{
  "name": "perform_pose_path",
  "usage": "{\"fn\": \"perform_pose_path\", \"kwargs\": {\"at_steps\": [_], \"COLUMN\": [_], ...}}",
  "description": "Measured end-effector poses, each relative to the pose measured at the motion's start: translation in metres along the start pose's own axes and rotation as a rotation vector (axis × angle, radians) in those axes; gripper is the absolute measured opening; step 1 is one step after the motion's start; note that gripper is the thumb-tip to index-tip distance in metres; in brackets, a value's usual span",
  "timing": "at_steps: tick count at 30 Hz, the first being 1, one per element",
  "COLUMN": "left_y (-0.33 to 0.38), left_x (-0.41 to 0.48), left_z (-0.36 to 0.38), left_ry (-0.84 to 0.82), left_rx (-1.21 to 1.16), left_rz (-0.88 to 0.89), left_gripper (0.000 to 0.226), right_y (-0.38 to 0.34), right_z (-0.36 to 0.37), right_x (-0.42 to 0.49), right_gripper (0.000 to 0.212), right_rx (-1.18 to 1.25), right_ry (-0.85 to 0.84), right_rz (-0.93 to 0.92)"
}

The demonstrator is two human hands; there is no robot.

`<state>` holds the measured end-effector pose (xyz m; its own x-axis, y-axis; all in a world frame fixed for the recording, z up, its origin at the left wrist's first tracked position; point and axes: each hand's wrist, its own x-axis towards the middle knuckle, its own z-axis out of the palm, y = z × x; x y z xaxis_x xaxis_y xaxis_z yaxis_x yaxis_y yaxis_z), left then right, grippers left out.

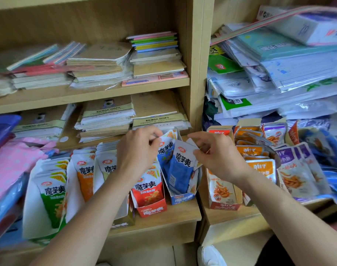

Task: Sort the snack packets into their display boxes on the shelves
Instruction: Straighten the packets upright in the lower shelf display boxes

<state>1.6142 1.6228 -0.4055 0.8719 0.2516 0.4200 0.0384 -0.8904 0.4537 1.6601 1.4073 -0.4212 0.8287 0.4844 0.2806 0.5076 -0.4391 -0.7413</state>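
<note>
Now I see both forearms reaching up to the shelf; my left hand (138, 148) pinches one blue packet (166, 150), my right hand (219, 156) pinches another packet (183, 160), both standing in the blue display box (181, 198).

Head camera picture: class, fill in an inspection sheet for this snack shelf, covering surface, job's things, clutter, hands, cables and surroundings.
Surface: wooden shelf, mostly covered by display boxes.
Job's things: green box, red box, blue box and orange box stand in a row; blue packets sit crooked in the blue box.
Clutter: purple packets lie loose at the right; pink spotted bag at the left.
Hands: left hand pinches a packet top above the blue box; right hand touches the blue packets, fingers curled.
Cables: nothing seen.
Surroundings: notebook stacks on upper shelves; wrapped paper packs piled at the right.
</note>
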Motion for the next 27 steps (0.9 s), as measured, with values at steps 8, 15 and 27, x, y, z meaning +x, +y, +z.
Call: {"fn": "perform_pose_path", "kwargs": {"at_steps": [8, 15, 27], "left_y": [-0.011, 0.006, 0.002], "left_x": [0.02, 0.01, 0.005], "left_z": [0.005, 0.003, 0.002], "left_ry": [0.038, -0.188, -0.222], "left_rx": [0.064, -0.051, 0.052], "left_rz": [0.074, 0.199, 0.183], "left_gripper": [0.016, 0.021, 0.033], "right_y": [0.005, 0.011, 0.002], "right_z": [0.003, 0.012, 0.013], "right_x": [0.004, 0.011, 0.018], "right_gripper": [0.024, 0.015, 0.025], "right_rx": [0.069, 0.262, 0.444], "right_ry": [0.034, 0.067, -0.128], "right_rz": [0.078, 0.245, 0.266]}}
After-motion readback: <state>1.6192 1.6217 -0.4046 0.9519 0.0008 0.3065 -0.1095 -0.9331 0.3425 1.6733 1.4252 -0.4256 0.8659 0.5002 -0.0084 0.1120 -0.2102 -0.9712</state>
